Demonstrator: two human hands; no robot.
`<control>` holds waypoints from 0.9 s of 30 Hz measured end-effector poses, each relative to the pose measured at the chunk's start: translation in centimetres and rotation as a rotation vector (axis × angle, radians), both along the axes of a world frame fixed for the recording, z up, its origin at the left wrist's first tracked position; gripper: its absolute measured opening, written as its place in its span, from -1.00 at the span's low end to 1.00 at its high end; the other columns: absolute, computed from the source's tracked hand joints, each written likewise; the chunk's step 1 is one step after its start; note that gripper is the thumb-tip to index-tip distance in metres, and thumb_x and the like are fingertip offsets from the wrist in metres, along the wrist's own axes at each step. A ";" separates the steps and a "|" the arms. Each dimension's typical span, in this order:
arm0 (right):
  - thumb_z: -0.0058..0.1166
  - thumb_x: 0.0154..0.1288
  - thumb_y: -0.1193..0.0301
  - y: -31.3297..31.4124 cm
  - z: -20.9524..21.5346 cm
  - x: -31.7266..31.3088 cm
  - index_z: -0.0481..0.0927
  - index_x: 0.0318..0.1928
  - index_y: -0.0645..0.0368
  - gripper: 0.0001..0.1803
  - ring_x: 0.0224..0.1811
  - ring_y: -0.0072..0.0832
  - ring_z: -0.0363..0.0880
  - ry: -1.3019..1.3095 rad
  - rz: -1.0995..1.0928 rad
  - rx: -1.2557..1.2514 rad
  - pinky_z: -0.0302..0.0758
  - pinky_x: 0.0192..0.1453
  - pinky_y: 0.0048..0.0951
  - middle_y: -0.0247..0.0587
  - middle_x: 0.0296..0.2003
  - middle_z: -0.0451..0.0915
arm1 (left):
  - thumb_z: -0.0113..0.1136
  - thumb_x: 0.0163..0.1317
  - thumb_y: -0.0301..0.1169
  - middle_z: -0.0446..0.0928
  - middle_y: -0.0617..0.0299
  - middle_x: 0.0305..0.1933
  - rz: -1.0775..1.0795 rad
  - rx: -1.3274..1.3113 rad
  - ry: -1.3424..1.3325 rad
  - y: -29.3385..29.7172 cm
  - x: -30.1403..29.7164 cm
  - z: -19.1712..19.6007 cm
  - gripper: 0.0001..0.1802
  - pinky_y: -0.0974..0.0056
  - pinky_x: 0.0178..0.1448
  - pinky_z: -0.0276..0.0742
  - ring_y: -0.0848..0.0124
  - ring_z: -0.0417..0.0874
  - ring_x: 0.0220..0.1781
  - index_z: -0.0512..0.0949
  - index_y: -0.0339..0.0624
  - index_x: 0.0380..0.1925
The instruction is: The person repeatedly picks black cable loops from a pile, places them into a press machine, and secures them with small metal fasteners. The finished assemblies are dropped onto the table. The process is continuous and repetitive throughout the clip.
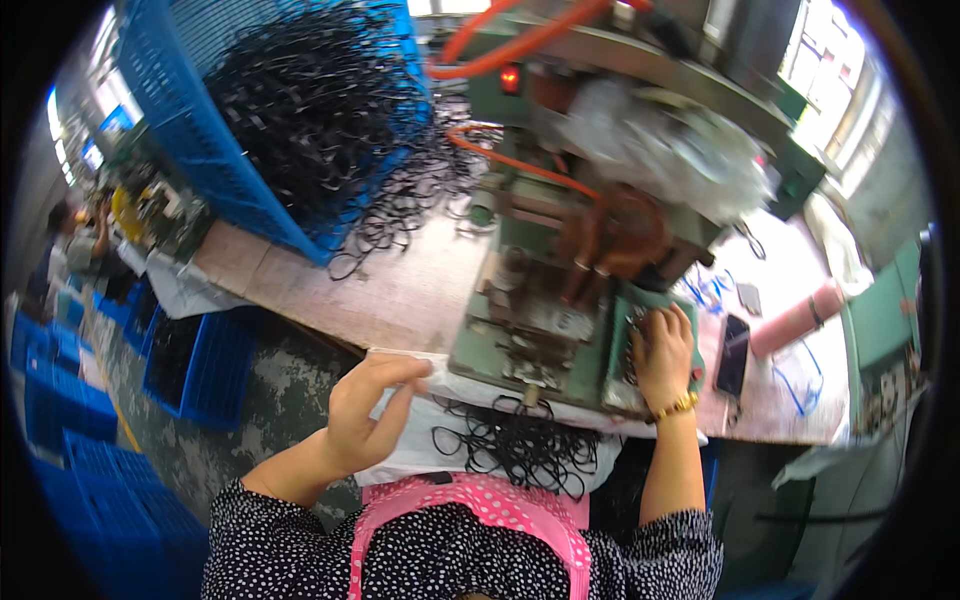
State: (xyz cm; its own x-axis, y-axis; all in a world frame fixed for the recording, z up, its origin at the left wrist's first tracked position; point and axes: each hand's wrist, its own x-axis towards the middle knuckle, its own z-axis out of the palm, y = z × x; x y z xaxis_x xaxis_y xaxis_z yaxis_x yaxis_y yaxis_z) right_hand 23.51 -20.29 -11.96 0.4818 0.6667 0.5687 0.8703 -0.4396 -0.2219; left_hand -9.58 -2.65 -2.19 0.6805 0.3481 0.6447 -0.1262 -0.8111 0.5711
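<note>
My left hand (372,412) hovers left of the green bench machine (545,345), by the table's front edge. Its fingers point right, with the thumb a little apart from them and nothing visible between. My right hand (663,362) rests over a shallow green tray (620,385) at the machine's right side. Its fingers are spread over small dark pieces in the tray, which are partly hidden. Many thin black rings or loops (530,445) lie in a heap on white cloth (450,455) across my lap, below the machine.
A blue plastic crate (225,185) tilts at the back left, spilling black loops (390,205) onto the table. Right of the tray are a phone (733,355) and a pink bottle (797,318). Orange hoses (520,45) cross above the machine. More blue crates (205,360) stand on the left floor; a person (80,245) is beyond.
</note>
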 end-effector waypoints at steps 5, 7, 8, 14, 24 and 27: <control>0.15 0.20 0.54 -0.7 -0.2 -1.8 0.57 -0.24 0.22 -0.89 0.17 -0.03 0.46 0.132 0.002 0.098 0.30 0.31 -0.08 -0.06 -0.12 0.60 | 0.21 0.03 -0.68 0.67 0.09 -0.28 -0.274 0.130 -0.277 -0.6 0.9 7.5 -0.71 0.27 -0.16 0.60 0.30 0.69 -0.30 0.65 -0.29 -0.19; 0.14 0.21 0.53 -1.0 -0.4 -2.7 0.59 -0.25 0.21 -0.91 0.11 -0.07 0.49 0.209 0.005 0.159 0.32 0.29 -0.11 -0.09 -0.14 0.62 | 0.16 0.35 -0.31 0.67 0.06 -0.16 -0.325 0.372 -0.274 -1.5 1.7 10.0 -0.79 0.11 -0.08 0.58 0.24 0.67 -0.18 0.55 -0.13 -0.10; 0.13 0.24 0.51 -0.9 -0.7 -3.2 0.63 -0.22 0.18 -0.89 0.00 -0.11 0.54 0.134 -0.017 0.189 0.34 0.26 -0.14 -0.13 -0.17 0.64 | 0.15 0.35 -0.31 0.67 0.05 -0.16 -0.358 0.509 -0.236 -2.0 2.2 10.9 -0.79 0.11 -0.08 0.58 0.24 0.66 -0.18 0.55 -0.14 -0.10; 0.14 0.27 0.56 -0.8 -0.7 -4.2 0.66 -0.21 0.18 -0.90 -0.09 -0.18 0.57 0.240 -0.080 0.343 0.44 0.10 -0.24 -0.15 -0.22 0.65 | 0.07 0.38 -0.34 0.65 0.04 -0.16 -0.389 0.725 -0.277 -2.1 3.4 12.7 -0.79 0.13 -0.05 0.56 0.24 0.64 -0.14 0.54 -0.19 -0.10; 0.09 0.30 0.65 -1.1 -1.2 -4.2 0.63 -0.16 0.26 -0.86 -0.20 -0.27 0.59 0.384 -0.085 0.526 0.52 -0.08 -0.34 -0.15 -0.26 0.64 | -0.05 0.41 -0.38 0.62 0.02 -0.16 -0.147 0.739 -0.522 -0.6 -0.2 11.2 -0.76 0.16 0.00 0.54 0.24 0.61 -0.09 0.52 -0.28 -0.10; 0.08 0.29 0.67 -1.2 -1.4 -4.0 0.63 -0.16 0.28 -0.85 -0.18 -0.27 0.59 0.358 -0.064 0.541 0.52 -0.05 -0.34 -0.13 -0.26 0.63 | -0.08 0.42 -0.39 0.61 0.02 -0.16 0.047 0.656 -0.609 2.3 -0.3 8.6 -0.75 0.17 0.01 0.53 0.24 0.60 -0.08 0.52 -0.31 -0.10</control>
State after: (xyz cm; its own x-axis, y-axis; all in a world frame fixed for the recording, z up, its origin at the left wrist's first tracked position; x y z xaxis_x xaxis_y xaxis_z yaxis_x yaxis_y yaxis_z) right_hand 19.48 -21.50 -13.35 0.7331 0.2947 0.6130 0.6773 -0.2329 -0.6979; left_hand -9.87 -0.30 6.42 0.1496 -0.1986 0.9686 -0.2147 -0.9628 -0.1643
